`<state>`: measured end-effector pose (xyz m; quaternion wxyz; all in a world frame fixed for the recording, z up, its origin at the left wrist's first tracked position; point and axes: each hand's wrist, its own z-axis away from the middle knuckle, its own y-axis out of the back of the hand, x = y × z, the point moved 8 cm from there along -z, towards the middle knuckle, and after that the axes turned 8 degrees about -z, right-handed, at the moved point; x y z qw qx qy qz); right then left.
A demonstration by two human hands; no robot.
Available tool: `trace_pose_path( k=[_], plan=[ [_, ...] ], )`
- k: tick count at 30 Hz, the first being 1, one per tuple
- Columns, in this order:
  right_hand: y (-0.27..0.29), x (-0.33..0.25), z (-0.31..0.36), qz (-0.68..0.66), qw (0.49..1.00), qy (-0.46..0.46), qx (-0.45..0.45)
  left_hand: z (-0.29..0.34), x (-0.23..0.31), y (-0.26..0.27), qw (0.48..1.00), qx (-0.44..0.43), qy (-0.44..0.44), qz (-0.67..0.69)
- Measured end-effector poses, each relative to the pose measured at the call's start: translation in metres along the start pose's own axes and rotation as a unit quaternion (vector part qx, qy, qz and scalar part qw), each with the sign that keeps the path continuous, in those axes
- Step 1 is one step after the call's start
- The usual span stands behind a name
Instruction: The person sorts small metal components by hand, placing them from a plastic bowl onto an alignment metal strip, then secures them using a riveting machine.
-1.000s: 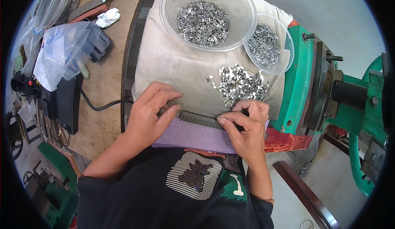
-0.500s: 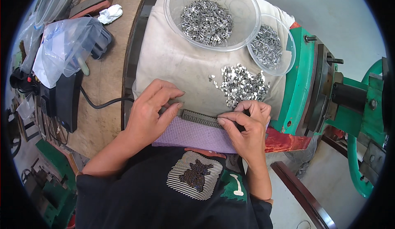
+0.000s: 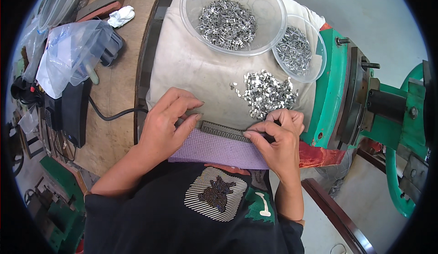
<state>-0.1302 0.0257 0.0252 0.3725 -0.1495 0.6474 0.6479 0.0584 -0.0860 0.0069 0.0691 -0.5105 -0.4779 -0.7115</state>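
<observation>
A dark grey toothed metal strip (image 3: 222, 131) lies along the far edge of a purple woven cloth (image 3: 214, 150) in front of me. Beside its left end is my left hand (image 3: 165, 119), thumb and forefinger apart with nothing between them. The thumb and forefinger of my right hand (image 3: 280, 137) are pinched together at the strip's right part, and they hide whatever lies between them. Just beyond that hand a loose pile of small silvery metal pieces (image 3: 267, 94) is spread on the beige cloth (image 3: 196, 71).
Two clear plastic tubs, a large one (image 3: 187, 21) and a smaller one (image 3: 323, 60), hold many small metal pieces at the back. A green machine (image 3: 326, 99) borders the right side. On the left, a wooden table (image 3: 116, 80) carries a black box (image 3: 75, 112), a cable and plastic bags.
My right hand has shifted slightly right along the strip, its pinch kept closed. My left hand stays nearly in place.
</observation>
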Motion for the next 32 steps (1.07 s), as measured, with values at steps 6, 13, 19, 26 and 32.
trace_pose_path(
  k=[6,13,19,26,32],
  plan=[
    [0.007,0.005,0.004,0.002,1.000,0.002,0.004,0.000,-0.004,0.001,0.998,-0.023,0.038,0.045],
    [0.007,0.008,0.004,-0.017,1.000,-0.003,-0.024,0.002,-0.029,-0.004,0.959,-0.034,0.153,0.236],
    [0.005,0.011,0.004,-0.021,0.999,-0.011,-0.025,0.003,-0.028,-0.006,0.960,-0.063,0.147,0.231],
    [0.003,0.006,0.005,-0.001,1.000,-0.011,0.007,0.003,-0.027,-0.006,0.961,-0.053,0.143,0.232],
    [0.004,0.015,0.005,-0.037,0.999,-0.034,-0.010,0.007,-0.029,-0.006,0.958,-0.061,0.150,0.235]
  ],
)
